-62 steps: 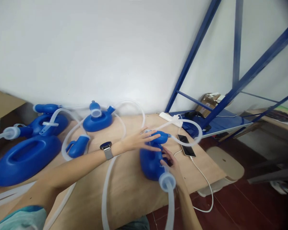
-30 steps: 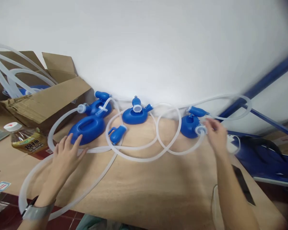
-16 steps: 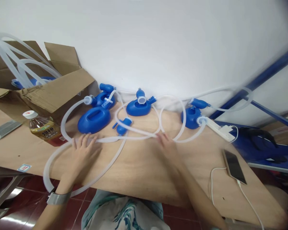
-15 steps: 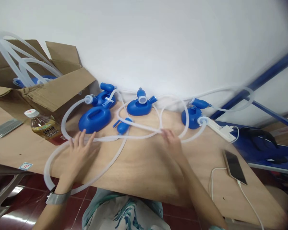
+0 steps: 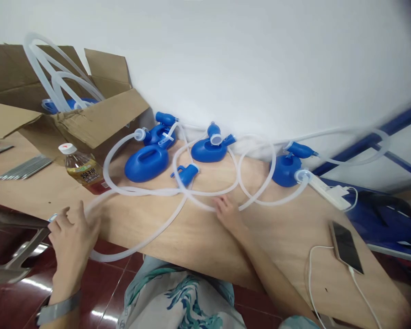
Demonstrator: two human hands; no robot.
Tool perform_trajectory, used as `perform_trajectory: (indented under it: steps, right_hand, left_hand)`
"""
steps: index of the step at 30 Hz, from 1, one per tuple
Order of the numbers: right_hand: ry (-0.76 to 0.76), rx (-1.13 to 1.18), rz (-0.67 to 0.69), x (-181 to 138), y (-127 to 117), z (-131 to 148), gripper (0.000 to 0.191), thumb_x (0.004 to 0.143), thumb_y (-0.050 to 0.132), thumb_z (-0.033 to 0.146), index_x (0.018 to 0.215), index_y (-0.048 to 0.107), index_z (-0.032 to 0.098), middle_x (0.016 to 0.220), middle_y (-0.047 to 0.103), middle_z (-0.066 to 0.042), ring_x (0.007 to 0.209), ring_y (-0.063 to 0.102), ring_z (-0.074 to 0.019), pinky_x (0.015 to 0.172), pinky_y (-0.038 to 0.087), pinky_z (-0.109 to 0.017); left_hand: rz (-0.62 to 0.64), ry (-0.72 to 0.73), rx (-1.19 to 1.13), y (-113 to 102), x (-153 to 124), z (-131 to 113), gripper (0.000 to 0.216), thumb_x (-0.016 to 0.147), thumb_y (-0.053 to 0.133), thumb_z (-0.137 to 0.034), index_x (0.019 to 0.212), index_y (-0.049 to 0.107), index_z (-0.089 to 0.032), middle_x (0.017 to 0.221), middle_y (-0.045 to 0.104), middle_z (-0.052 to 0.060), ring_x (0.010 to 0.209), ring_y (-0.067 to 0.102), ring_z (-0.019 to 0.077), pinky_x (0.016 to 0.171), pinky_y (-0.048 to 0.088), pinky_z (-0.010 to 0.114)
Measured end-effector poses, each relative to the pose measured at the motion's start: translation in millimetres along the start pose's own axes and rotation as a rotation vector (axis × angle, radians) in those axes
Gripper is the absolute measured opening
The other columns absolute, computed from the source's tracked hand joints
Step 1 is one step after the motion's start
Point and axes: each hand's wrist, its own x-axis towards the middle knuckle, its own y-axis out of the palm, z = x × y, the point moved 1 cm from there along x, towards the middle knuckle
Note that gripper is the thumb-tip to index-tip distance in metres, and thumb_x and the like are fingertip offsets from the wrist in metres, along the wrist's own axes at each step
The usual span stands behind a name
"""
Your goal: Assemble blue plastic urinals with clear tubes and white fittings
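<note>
My left hand (image 5: 73, 235) is at the table's left front edge, fingers spread, over a loop of clear plastic tubing (image 5: 123, 254) that passes partly hidden behind it. My right hand (image 5: 229, 214) rests low over the table with loosely extended fingers, its fingertips at another stretch of the tubing. Behind the hands lie blue plastic urinal bottles: one on its side (image 5: 146, 163), one in the middle (image 5: 208, 151) and one at right (image 5: 285, 171), whose white cap joins a tube. A small blue spouted funnel piece (image 5: 188, 174) lies among the coils.
An open cardboard box (image 5: 99, 121) at left holds more tubing and blue parts. A drink bottle (image 5: 85, 171) and several metal rods (image 5: 25, 167) are near it. At right are a white power strip (image 5: 329, 192) and a phone (image 5: 346, 246) on a cable.
My left hand has moved left and towards me, off the tubing near the bottle. My right hand has shifted slightly left. The small funnel piece has turned, and the tubing coils have shifted.
</note>
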Motion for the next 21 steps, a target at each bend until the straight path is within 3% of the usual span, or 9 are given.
perform_trajectory:
  steps: [5,8,11,14,17,21]
  right_hand:
    - [-0.377,0.190,0.109,12,31,84,0.033,0.104,0.053,0.024,0.130,0.073,0.025,0.114,0.075,-0.013,0.115,0.066,-0.0298,0.101,0.056,-0.047]
    - [-0.388,0.192,0.122,29,41,112,0.044,0.105,0.054,0.029,0.148,0.062,0.022,0.135,0.070,-0.015,0.136,0.059,-0.0298,0.111,0.054,-0.046]
    - [-0.236,0.082,0.080,53,46,109,0.060,0.104,0.058,0.037,0.159,0.049,0.014,0.163,0.047,-0.023,0.159,0.034,-0.0392,0.123,0.043,-0.059]
    - [-0.222,0.003,0.095,82,48,88,0.063,0.101,0.065,0.036,0.159,0.050,0.017,0.172,0.034,-0.022,0.164,0.017,-0.0448,0.126,0.028,-0.071]
    - [-0.308,-0.038,0.173,108,50,68,0.053,0.098,0.071,0.030,0.149,0.061,0.020,0.170,0.040,-0.020,0.163,0.023,-0.0423,0.128,0.024,-0.071]
    - [-0.419,-0.092,0.225,123,51,61,0.024,0.102,0.062,0.021,0.124,0.074,0.016,0.157,0.057,-0.018,0.153,0.043,-0.0357,0.127,0.033,-0.065]
  left_hand:
    - [0.200,0.075,-0.081,9,21,-3,0.083,0.102,0.041,-0.062,0.167,0.026,-0.013,0.141,0.061,0.027,0.123,0.062,0.0503,0.097,0.053,0.068]
    - [0.232,0.080,-0.036,13,29,-15,0.080,0.102,0.043,-0.062,0.165,0.030,-0.013,0.151,0.055,0.029,0.130,0.058,0.0514,0.104,0.047,0.072]
    - [0.224,0.129,-0.032,21,35,-20,0.073,0.104,0.041,-0.060,0.161,0.039,-0.015,0.157,0.049,0.030,0.141,0.050,0.0528,0.112,0.034,0.079]
    - [0.181,0.286,-0.133,32,46,-21,0.065,0.105,0.040,-0.053,0.158,0.045,-0.015,0.162,0.044,0.028,0.149,0.044,0.0467,0.118,0.037,0.068]
    - [0.187,0.429,-0.178,40,54,-27,0.063,0.105,0.040,-0.051,0.154,0.049,-0.013,0.158,0.051,0.026,0.147,0.048,0.0425,0.122,0.035,0.062]
    - [0.130,0.527,-0.176,41,55,-42,0.067,0.107,0.037,-0.052,0.162,0.039,-0.014,0.161,0.048,0.024,0.151,0.044,0.0407,0.127,0.022,0.066]
